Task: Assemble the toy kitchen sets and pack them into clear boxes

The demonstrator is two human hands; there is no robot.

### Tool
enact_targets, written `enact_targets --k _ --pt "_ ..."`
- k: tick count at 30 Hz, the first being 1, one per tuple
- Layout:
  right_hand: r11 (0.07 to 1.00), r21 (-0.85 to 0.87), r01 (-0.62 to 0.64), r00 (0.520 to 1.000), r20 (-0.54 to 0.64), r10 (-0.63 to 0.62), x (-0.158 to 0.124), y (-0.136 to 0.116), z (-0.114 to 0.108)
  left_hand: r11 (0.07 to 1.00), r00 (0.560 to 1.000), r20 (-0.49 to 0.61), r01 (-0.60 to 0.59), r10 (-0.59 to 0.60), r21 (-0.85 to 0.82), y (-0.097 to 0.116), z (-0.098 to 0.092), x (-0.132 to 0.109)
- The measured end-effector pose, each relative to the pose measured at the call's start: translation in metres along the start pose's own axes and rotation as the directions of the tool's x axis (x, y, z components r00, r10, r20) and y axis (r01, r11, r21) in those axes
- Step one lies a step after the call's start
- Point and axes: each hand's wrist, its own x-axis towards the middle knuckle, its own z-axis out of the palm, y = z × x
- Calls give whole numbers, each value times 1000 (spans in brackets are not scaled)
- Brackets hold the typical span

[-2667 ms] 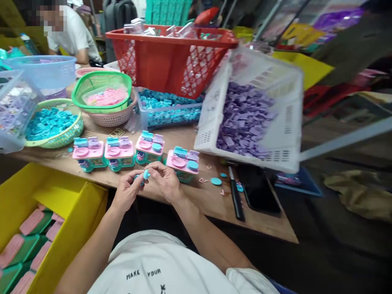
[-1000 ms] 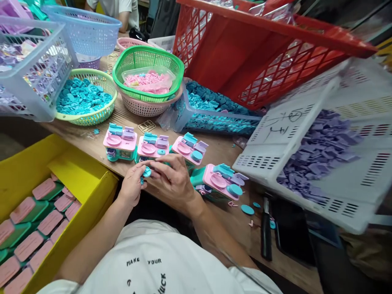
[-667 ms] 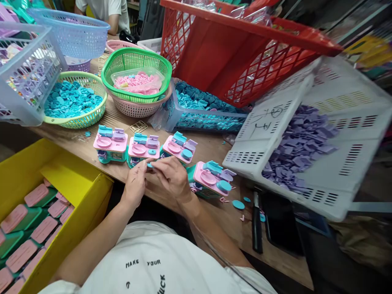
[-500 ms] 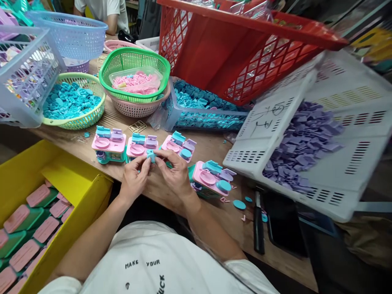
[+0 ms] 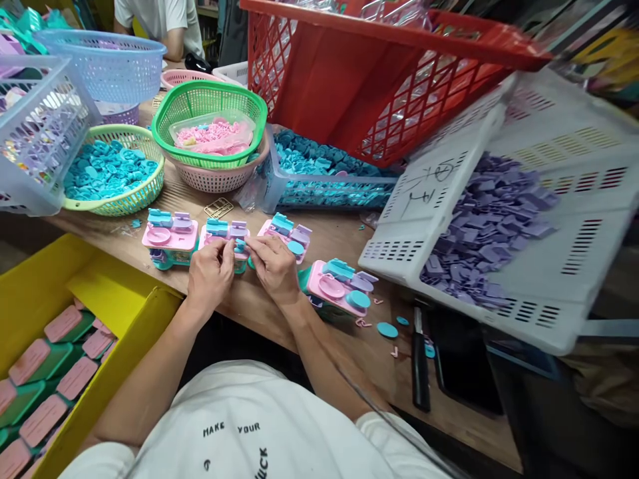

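Between my fingertips is a small blue piece (image 5: 240, 245), over the second pink-topped toy unit (image 5: 214, 236) from the left. My left hand (image 5: 212, 271) and my right hand (image 5: 274, 266) pinch it from either side. To the left stands another toy unit (image 5: 170, 234) with a pink basin, a blue part and a purple part on top. Just behind my right hand is a third unit (image 5: 299, 234). A fourth unit (image 5: 339, 286), tilted, carries a round blue disc (image 5: 358, 299). My fingers partly hide the second and third units.
Behind the units stand a green basket (image 5: 210, 159), a bin of blue parts (image 5: 329, 193) and a red crate (image 5: 319, 86). A white crate (image 5: 394, 253) holds purple pieces at right, near a knife (image 5: 421, 372) and phone (image 5: 466, 362). A yellow box (image 5: 114, 293) is at lower left.
Both hands have lowered the small blue piece onto or close above the second unit, with their fingers turned further down. The whole view has shifted slightly.
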Motion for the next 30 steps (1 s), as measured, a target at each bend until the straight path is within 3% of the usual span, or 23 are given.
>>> enact_targets --k 3,10,14,21,26,30 --pt "999 -28 -45 999 2 45 -1 0 8 991 998 -33 -52 56 121 -4 2 -2" --pt "998 -51 -26 999 -25 25 -1 -1 10 956 993 12 -115 116 269 -12 10 -7" --pt "993 -107 43 996 -78 -51 0 -5 8 937 993 24 -119 117 329 -14 14 -11" --pt "983 -114 147 988 -25 -151 5 -11 0 894 994 78 -106 80 436 -14 16 -14" --pt "984 -104 146 989 25 -144 9 -17 -4 916 983 -19 -163 183 366 -21 19 -19" --pt "980 -124 155 987 55 -149 7 -18 -3 944 980 -79 -152 182 292 -24 24 -24"
